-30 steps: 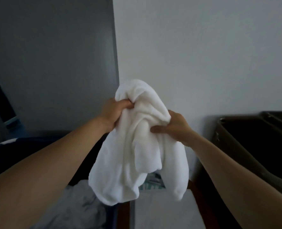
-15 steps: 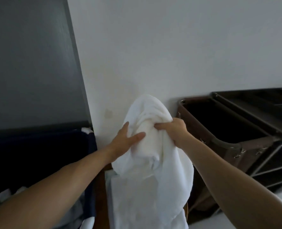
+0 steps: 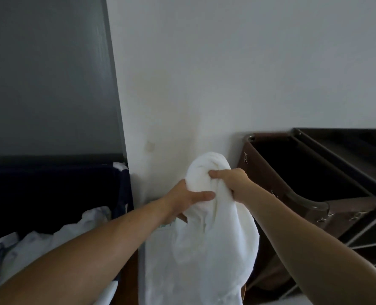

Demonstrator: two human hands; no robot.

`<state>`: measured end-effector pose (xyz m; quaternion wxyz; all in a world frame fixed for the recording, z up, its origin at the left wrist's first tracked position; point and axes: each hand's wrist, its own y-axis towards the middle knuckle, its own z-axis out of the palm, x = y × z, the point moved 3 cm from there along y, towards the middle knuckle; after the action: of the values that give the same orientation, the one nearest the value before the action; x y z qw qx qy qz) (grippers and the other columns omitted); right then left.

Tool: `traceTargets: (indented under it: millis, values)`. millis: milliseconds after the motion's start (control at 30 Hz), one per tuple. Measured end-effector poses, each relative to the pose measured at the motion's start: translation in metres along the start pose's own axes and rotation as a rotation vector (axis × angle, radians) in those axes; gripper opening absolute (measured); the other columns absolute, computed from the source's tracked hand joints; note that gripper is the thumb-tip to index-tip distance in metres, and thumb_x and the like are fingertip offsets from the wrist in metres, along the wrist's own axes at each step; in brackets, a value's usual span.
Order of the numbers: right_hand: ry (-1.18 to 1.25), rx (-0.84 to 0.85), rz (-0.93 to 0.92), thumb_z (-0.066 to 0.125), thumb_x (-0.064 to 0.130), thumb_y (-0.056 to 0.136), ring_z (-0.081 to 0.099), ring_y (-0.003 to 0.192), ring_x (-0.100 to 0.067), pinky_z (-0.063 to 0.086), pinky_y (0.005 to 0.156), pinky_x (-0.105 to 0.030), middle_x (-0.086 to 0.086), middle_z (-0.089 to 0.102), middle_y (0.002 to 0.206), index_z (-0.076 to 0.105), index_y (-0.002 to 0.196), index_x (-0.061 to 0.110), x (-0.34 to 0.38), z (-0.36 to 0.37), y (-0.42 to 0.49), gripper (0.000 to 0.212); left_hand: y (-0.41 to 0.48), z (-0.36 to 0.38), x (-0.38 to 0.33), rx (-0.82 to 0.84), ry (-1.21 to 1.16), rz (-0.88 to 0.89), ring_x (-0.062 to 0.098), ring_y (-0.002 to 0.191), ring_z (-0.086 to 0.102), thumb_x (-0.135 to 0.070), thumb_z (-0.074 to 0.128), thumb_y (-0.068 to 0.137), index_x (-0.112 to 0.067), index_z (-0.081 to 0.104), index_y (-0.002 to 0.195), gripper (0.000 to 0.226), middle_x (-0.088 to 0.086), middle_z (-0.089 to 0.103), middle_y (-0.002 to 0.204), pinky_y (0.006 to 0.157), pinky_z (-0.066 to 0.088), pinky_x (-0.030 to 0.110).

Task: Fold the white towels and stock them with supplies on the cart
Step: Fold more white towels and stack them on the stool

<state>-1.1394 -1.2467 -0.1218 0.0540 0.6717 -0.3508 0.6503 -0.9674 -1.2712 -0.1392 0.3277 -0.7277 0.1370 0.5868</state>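
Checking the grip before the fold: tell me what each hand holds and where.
Both hold one white towel near its bunched top: the right hand grips the bunch, the left hand clasps it just below, thumb across the front.

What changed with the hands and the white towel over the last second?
The left hand let go of the bunched white terry towel, spread flat against it, then took hold again lower down, thumb across the front. The right hand kept gripping the towel's top.
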Motion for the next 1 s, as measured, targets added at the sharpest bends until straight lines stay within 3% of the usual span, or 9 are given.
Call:
traceTargets:
  millis: [167,267,367,467,600,700,800,900,1000]
  values:
    - [0.069,0.132,-0.013,0.074,0.031,0.085,0.068,0.092,-0.029,0.057,0.077,-0.037,-0.015,0.069,0.107,0.063,0.116,0.003,0.006,0.001,0.01,0.042,0.009,0.029,-0.002,-0.146,-0.053,-0.048,0.028,0.095,0.069,-0.024,0.091,0.065,-0.022,0.062,0.12,0.062,0.005,0.072,0.108,0.075,0.06,0.055]
    - [0.075,0.351,0.048,0.065,0.042,0.088,0.07,0.072,-0.022,0.055,0.059,-0.029,-0.009,0.072,0.083,0.064,0.108,0.01,0.013,-0.01,0.009,0.037,0.016,0.026,0.002,-0.232,-0.168,-0.132,0.029,0.084,0.071,-0.013,0.087,0.068,-0.014,0.066,0.111,0.048,0.009,0.073,0.099,0.067,0.061,0.051]
    - [-0.071,0.609,-0.111,0.071,0.044,0.082,0.067,0.104,-0.025,0.057,0.084,-0.036,-0.014,0.067,0.122,0.061,0.127,0.017,0.01,-0.026,0.008,0.053,0.022,0.016,0.0,-0.284,-0.324,-0.213,0.036,0.089,0.069,-0.013,0.08,0.073,-0.007,0.062,0.115,0.046,0.018,0.07,0.108,0.07,0.061,0.052]
    - [-0.32,0.712,-0.376,0.085,0.043,0.069,0.056,0.122,-0.014,0.05,0.099,-0.034,0.008,0.051,0.142,0.046,0.139,0.046,0.003,-0.042,0.002,0.081,0.029,0.008,-0.008,-0.304,-0.417,-0.225,0.034,0.093,0.065,-0.019,0.07,0.081,-0.007,0.057,0.125,0.048,0.021,0.065,0.12,0.066,0.057,0.041]
    - [-0.657,0.779,-0.585,0.091,0.041,0.059,0.032,0.138,-0.009,0.033,0.114,-0.033,0.021,0.026,0.153,0.027,0.145,0.058,-0.008,-0.049,-0.006,0.109,0.033,0.007,-0.012,-0.257,-0.439,-0.184,0.025,0.075,0.066,-0.019,0.064,0.083,-0.009,0.067,0.111,0.03,0.01,0.07,0.083,0.056,0.053,0.029]
    - [-0.872,0.757,-0.72,0.093,0.046,0.057,0.018,0.14,-0.004,0.025,0.114,-0.03,0.032,0.005,0.153,0.01,0.147,0.061,-0.017,-0.043,-0.01,0.123,0.036,0.011,-0.009,-0.2,-0.454,-0.162,0.021,0.061,0.062,-0.02,0.059,0.086,-0.009,0.07,0.086,0.015,0.007,0.065,0.065,0.055,0.049,0.026]
    - [-0.903,0.565,-0.909,0.09,0.038,0.065,0.038,0.134,-0.015,0.037,0.11,-0.035,0.006,0.031,0.152,0.027,0.149,0.049,-0.013,-0.04,-0.012,0.105,0.034,0.01,-0.01,-0.165,-0.455,-0.149,0.016,0.05,0.062,-0.013,0.052,0.093,-0.008,0.064,0.071,0.026,0.009,0.06,0.062,0.046,0.049,0.023]
    - [-0.771,0.437,-0.92,0.088,0.028,0.069,0.054,0.123,-0.011,0.042,0.107,-0.033,0.007,0.058,0.135,0.05,0.14,0.038,0.005,-0.043,-0.007,0.081,0.026,-0.002,-0.006,-0.205,-0.217,-0.094,0.0,0.047,0.058,0.0,0.043,0.1,-0.009,0.056,0.095,0.017,0.004,0.05,0.078,0.045,0.046,0.013]
    - [-0.537,0.302,-0.801,0.088,0.032,0.071,0.063,0.099,0.001,0.051,0.092,-0.024,0.02,0.069,0.109,0.066,0.119,0.039,0.025,-0.046,0.001,0.054,0.017,-0.016,0.007,-0.188,0.063,-0.088,0.014,0.098,0.065,-0.002,0.059,0.095,-0.003,0.049,0.133,0.04,0.008,0.06,0.114,0.086,0.051,0.017]
